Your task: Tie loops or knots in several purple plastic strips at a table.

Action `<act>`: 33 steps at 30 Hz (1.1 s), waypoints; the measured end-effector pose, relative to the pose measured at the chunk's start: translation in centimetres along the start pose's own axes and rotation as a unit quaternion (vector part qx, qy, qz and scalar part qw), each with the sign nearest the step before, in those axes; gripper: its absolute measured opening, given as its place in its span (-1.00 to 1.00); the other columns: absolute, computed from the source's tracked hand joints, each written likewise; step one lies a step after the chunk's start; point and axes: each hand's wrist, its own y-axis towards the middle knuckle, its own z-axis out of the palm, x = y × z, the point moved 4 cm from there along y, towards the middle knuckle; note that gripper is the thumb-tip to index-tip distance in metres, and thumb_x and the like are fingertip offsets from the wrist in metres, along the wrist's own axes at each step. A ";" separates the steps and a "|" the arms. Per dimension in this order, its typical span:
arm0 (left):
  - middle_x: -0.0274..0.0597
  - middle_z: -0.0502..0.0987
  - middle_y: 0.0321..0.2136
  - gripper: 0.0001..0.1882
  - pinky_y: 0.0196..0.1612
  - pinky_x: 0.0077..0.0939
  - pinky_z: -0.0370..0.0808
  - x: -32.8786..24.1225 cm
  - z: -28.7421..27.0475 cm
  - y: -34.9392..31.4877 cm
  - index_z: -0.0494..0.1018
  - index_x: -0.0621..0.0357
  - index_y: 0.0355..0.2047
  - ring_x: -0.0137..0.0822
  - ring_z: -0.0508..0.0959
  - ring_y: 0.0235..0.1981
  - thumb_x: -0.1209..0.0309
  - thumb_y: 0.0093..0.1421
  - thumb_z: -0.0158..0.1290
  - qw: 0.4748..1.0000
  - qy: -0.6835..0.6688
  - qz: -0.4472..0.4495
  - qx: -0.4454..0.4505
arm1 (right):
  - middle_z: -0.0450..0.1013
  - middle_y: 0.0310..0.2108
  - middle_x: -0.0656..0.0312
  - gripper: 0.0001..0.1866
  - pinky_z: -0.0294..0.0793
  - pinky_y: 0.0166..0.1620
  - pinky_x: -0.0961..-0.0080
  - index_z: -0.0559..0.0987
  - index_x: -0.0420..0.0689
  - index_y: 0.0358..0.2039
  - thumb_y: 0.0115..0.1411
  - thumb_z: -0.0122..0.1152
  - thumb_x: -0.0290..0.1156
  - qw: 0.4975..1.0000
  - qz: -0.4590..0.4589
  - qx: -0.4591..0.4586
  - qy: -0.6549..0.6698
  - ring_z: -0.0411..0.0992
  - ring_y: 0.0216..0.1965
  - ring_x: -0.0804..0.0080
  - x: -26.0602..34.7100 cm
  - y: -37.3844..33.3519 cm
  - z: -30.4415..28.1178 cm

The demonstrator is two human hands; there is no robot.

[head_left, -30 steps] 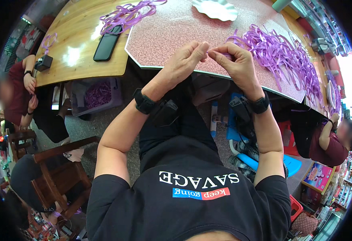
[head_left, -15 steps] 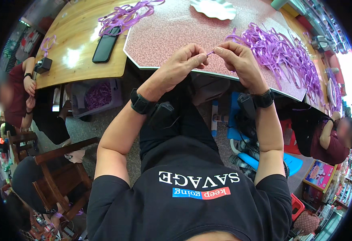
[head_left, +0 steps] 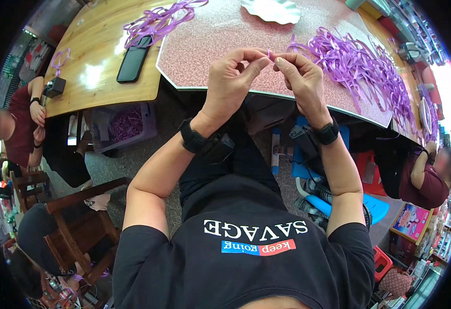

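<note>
Both hands meet over the front edge of a pink speckled table [head_left: 199,64]. A short bit of purple ribbon [head_left: 268,53] shows between the fingertips. My left hand [head_left: 231,77] pinches it between thumb and forefinger. From the other side my right hand [head_left: 301,74] closes thumb and fingers on it too. Most of this ribbon is hidden by the fingers. A large loose heap of purple ribbons [head_left: 351,64] lies just right of my right hand and spreads to the table's right edge. A smaller bunch of purple ribbons [head_left: 158,23] rests at the far left.
A black phone [head_left: 132,64] lies on the wooden table [head_left: 81,51] at left. A white scalloped dish [head_left: 271,11] stands at the back. Below the table sits a clear bin [head_left: 101,136] with purple ribbon. Co-workers sit at left [head_left: 22,121] and right [head_left: 423,180]; a blue chair [head_left: 372,208] stands beside me.
Both hands have risen slightly and drawn closer together at the fingertips. My left hand has turned more upright, and the ribbon bit now points upward between the fingers.
</note>
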 end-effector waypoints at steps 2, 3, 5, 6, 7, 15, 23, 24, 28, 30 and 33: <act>-0.20 0.63 -0.22 -0.84 -0.25 -0.54 0.47 -1.1 0.2 0.2 0.55 0.20 -0.23 -0.39 0.56 -0.27 0.48 0.18 0.21 0.946 0.281 0.158 0.012 | 0.46 -0.47 0.41 -0.76 0.06 -0.55 0.80 0.62 -0.23 -0.23 0.27 0.28 -0.29 1.000 0.022 -0.002 0.000 0.16 -0.58 0.82 -0.3 0.2 -0.1; -0.20 0.63 -0.22 -0.84 -0.25 -0.54 0.47 -1.1 0.2 0.5 0.55 0.20 -0.23 -0.39 0.56 -0.27 0.48 0.18 0.21 0.946 0.281 0.159 0.013 | 0.45 -0.50 0.42 -0.76 0.04 -0.56 0.79 0.63 -0.22 -0.25 0.28 0.28 -0.28 0.999 0.039 0.002 -0.004 0.15 -0.59 0.82 -0.5 0.2 -0.2; -0.14 0.59 -0.26 -0.85 -0.20 -0.42 0.49 -2.1 0.8 0.4 0.52 0.20 -0.27 -0.23 0.57 -0.25 0.51 0.14 0.21 0.857 0.384 0.341 0.029 | 0.43 -0.52 0.42 -0.77 0.03 -0.58 0.80 0.62 -0.21 -0.27 0.28 0.28 -0.28 0.992 0.114 0.034 0.049 0.14 -0.61 0.82 -1.0 0.7 -0.5; -0.14 0.59 -0.26 -0.85 -0.20 -0.42 0.49 -2.2 0.7 0.5 0.52 0.20 -0.27 -0.23 0.57 -0.25 0.51 0.14 0.21 0.858 0.384 0.341 0.030 | 0.41 -0.54 0.43 -0.77 0.01 -0.60 0.80 0.62 -0.19 -0.28 0.28 0.28 -0.27 0.975 0.181 0.074 0.101 0.13 -0.62 0.82 -1.5 0.7 -0.3; -0.14 0.58 -0.28 -0.87 -0.20 -0.39 0.50 -2.1 0.6 0.6 0.49 0.21 -0.31 -0.18 0.57 -0.25 0.51 0.14 0.21 0.858 0.389 0.332 0.054 | 0.41 -0.54 0.43 -0.77 0.01 -0.60 0.80 0.62 -0.19 -0.28 0.28 0.28 -0.27 0.975 0.182 0.073 0.102 0.13 -0.62 0.82 -1.4 0.8 -0.6; -0.17 0.51 -0.32 -0.85 -0.17 -0.43 0.47 -1.2 0.4 0.5 0.41 0.22 -0.30 -0.24 0.53 -0.25 0.44 0.23 0.15 0.908 0.301 0.289 0.045 | 0.39 -0.48 0.41 -0.85 0.02 -0.60 0.81 0.55 -0.11 -0.34 0.27 0.26 -0.31 0.947 0.182 0.076 0.254 0.11 -0.62 0.81 -1.5 0.4 0.9; -0.34 0.55 -0.26 -0.72 -0.12 -0.58 0.44 2.0 0.2 0.8 0.50 0.19 -0.21 -0.55 0.50 -0.24 0.21 0.36 0.05 0.971 -0.189 -0.128 0.067 | 0.45 -0.38 0.34 -0.92 0.31 -0.47 0.68 0.54 -0.15 -0.27 0.22 0.23 -0.51 0.974 -0.194 0.022 -0.116 0.33 -0.49 0.67 1.2 0.1 1.3; -0.34 0.55 -0.26 -0.72 -0.12 -0.58 0.44 2.1 0.0 1.0 0.50 0.19 -0.21 -0.55 0.50 -0.24 0.21 0.36 0.05 0.971 -0.185 -0.136 0.061 | 0.47 -0.34 0.30 -0.89 0.36 -0.44 0.65 0.54 -0.15 -0.25 0.20 0.24 -0.55 0.938 -0.277 0.045 -0.205 0.37 -0.46 0.62 1.9 0.0 1.4; -0.33 0.58 -0.37 -0.70 -0.16 -0.59 0.48 2.2 -0.7 1.3 0.55 0.17 -0.28 -0.53 0.54 -0.30 0.16 0.34 0.09 0.964 -0.162 -0.191 0.089 | 0.47 -0.30 0.19 -0.80 0.50 -0.35 0.48 0.53 -0.14 -0.23 0.11 0.28 -0.58 0.854 -0.388 0.122 -0.323 0.51 -0.38 0.31 2.8 0.2 1.3; -0.32 0.59 -0.38 -0.69 -0.18 -0.59 0.50 2.2 -0.8 1.3 0.56 0.17 -0.29 -0.52 0.56 -0.32 0.15 0.33 0.09 0.966 -0.138 -0.198 0.089 | 0.47 -0.30 0.18 -0.79 0.50 -0.35 0.45 0.53 -0.15 -0.23 0.10 0.28 -0.57 0.847 -0.385 0.138 -0.339 0.52 -0.38 0.28 2.9 0.3 1.0; -0.26 0.61 -0.37 -0.70 -0.18 -0.59 0.52 1.9 -0.9 0.7 0.57 0.22 -0.27 -0.48 0.58 -0.31 0.18 0.31 0.12 0.967 -0.151 -0.198 0.047 | 0.46 -0.30 0.17 -0.80 0.51 -0.35 0.41 0.51 -0.16 -0.22 0.12 0.26 -0.57 0.845 -0.361 0.158 -0.361 0.53 -0.37 0.24 2.7 0.5 1.0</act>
